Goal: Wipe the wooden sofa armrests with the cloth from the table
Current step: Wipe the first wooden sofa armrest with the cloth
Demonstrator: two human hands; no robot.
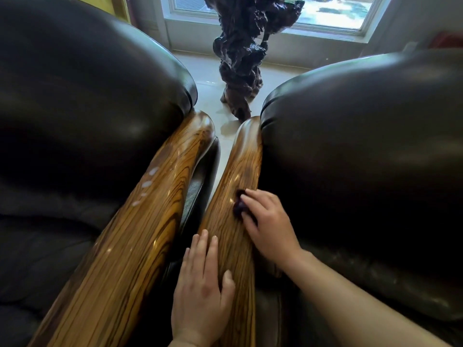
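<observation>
cloth: squeezed under my right hand
armrest: runs long – straight ahead
left hand: flat, fingers apart

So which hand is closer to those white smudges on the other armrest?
Left. The left hand lies flat on the right-side armrest, just across the gap from the white smudges. The right hand, pressing the dark cloth, is farther over.

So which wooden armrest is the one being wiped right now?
Two dark leather sofas sit side by side, each with a striped wooden armrest, and a narrow gap runs between them. The one being wiped is the right armrest. Only it has both hands on it: the left hand lies flat, and the right hand presses a dark cloth.
</observation>
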